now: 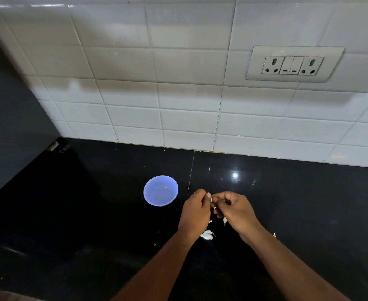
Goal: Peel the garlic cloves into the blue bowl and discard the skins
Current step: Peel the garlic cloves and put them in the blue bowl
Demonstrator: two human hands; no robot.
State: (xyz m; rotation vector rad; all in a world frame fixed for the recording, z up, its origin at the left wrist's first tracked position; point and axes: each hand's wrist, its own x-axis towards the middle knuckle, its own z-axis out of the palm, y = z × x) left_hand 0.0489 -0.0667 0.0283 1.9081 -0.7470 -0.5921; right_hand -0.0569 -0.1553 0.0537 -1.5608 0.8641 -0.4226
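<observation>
Left of the hands stands the blue bowl [160, 190], almost empty, only a small scrap visible inside. Just right of the bowl, left hand [197, 211] and right hand [235, 210] together, fingers of both pinching one garlic clove [211, 200]; better to hold it firm with the left and pull the skin away with the right thumb. Nearer than the bowl, under the hands, loose skins [207, 235] on the black counter [309, 203], to gather later.
</observation>
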